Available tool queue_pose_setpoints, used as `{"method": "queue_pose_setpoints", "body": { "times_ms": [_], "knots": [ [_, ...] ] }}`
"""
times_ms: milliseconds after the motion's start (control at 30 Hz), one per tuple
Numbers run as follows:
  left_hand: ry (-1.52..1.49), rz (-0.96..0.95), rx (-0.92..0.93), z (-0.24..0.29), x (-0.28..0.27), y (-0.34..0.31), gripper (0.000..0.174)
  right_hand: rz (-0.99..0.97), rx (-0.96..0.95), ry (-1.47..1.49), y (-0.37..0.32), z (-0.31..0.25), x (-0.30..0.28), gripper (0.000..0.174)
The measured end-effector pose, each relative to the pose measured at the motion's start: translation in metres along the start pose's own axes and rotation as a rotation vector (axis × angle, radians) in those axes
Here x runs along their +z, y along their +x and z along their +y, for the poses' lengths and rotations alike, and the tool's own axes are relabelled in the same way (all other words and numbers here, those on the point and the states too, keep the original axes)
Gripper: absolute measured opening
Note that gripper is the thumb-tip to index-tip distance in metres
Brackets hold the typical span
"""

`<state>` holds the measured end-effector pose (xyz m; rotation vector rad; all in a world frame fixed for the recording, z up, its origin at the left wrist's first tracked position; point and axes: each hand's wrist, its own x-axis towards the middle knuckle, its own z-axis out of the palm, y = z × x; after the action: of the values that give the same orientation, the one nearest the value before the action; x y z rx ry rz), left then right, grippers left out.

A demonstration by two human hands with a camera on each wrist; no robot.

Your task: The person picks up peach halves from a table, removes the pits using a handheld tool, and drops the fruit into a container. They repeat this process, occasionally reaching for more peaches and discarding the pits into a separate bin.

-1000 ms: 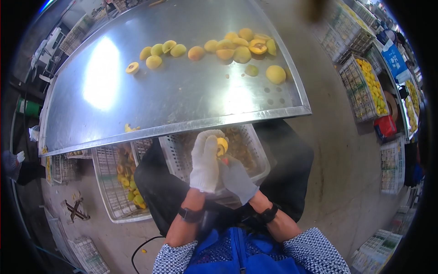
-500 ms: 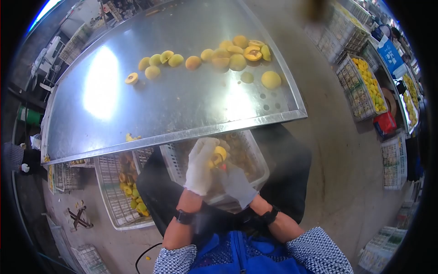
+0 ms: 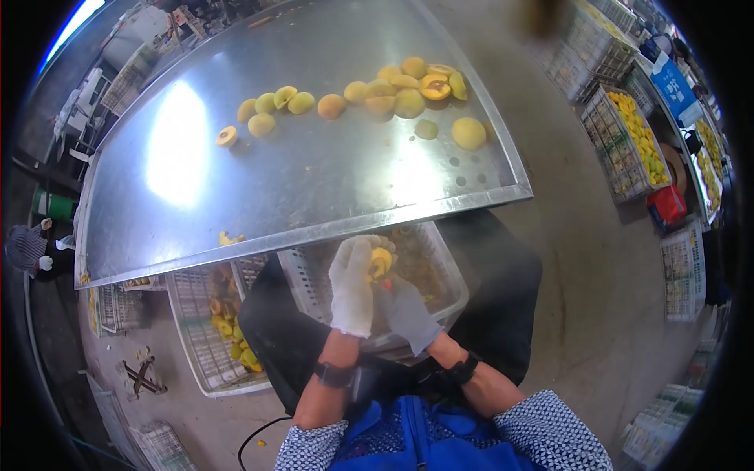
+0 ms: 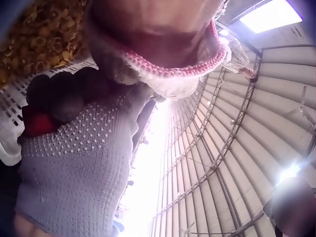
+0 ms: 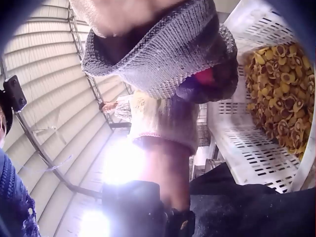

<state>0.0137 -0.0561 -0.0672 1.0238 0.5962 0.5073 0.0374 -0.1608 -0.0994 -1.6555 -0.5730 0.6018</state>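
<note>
My left hand (image 3: 351, 286), in a white knit glove, holds a cut yellow peach (image 3: 380, 263) in its fingers over a white crate (image 3: 458, 297). Close beside the fruit is my right hand (image 3: 410, 314), in a greyish glove with white dots, its fingers curled round a small tool with a red part (image 3: 386, 284). That red part (image 5: 205, 76) also shows between the dark fingers in the right wrist view; the rest of the tool is hidden. Brown and yellow fruit scraps (image 5: 281, 94) fill the crate below both hands.
A metal table (image 3: 259, 188) stands ahead, its near edge just beyond the hands. Whole and halved peaches (image 3: 408, 104) lie along it. Another crate (image 3: 188, 337) with cut fruit stands at the left, and a crate of yellow fruit (image 3: 644, 141) at the right.
The peach has turned in my left fingers, and both hands stay close together over the crate. At the far left, another person has come further into view.
</note>
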Motion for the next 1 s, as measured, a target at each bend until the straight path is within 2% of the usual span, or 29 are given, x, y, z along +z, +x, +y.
{"method": "queue_pose_setpoints", "body": {
  "times_ms": [100, 200, 300, 400, 500, 600, 667, 700, 733, 800, 867, 900, 1000],
  "knots": [
    [0.083, -0.090, 0.000, -0.002, -0.005, 0.002, 0.025, -0.003, -0.051, -0.020, -0.004, 0.003, 0.001, 0.029],
    [0.099, -0.146, -0.034, 0.007, -0.003, 0.004, 0.023, -0.032, 0.044, 0.029, -0.002, 0.010, 0.001, 0.031],
    [0.068, -0.182, -0.070, 0.017, -0.001, 0.003, 0.022, -0.081, 0.049, 0.105, -0.003, -0.005, -0.007, 0.038],
    [0.078, -0.182, -0.065, 0.017, -0.002, 0.000, 0.022, -0.339, 0.386, 0.294, -0.002, -0.033, -0.030, 0.048],
    [0.104, -0.197, -0.031, 0.013, -0.002, -0.002, 0.021, -0.410, 0.447, 0.519, -0.008, -0.024, -0.032, 0.051],
    [0.129, -0.234, 0.018, 0.013, 0.001, -0.002, 0.022, -0.395, 0.276, 0.531, -0.011, -0.026, -0.031, 0.046],
    [0.162, -0.272, -0.001, 0.016, -0.003, -0.004, 0.023, -0.360, 0.358, 0.655, -0.021, -0.042, -0.031, 0.043],
    [0.188, -0.244, -0.079, 0.023, 0.001, -0.005, 0.026, -0.471, 0.460, 0.865, -0.019, -0.035, -0.034, 0.042],
    [0.188, -0.354, -0.052, 0.024, -0.004, -0.001, 0.029, -0.572, 0.587, 1.054, -0.017, -0.030, -0.037, 0.040],
    [0.064, -0.481, -0.079, 0.028, -0.005, 0.000, 0.033, -0.546, 0.563, 1.031, -0.022, -0.037, -0.035, 0.039],
    [0.030, -0.425, -0.143, 0.035, 0.000, -0.004, 0.033, -0.499, 0.541, 1.018, -0.024, -0.045, -0.031, 0.040],
    [0.033, -0.405, -0.155, 0.036, 0.002, -0.004, 0.032, -0.493, 0.610, 1.048, -0.026, -0.050, -0.030, 0.042],
    [-0.063, -0.523, -0.163, 0.038, -0.006, -0.006, 0.024, -0.657, 0.522, 1.110, -0.028, -0.027, -0.025, 0.043]
  ]
}}
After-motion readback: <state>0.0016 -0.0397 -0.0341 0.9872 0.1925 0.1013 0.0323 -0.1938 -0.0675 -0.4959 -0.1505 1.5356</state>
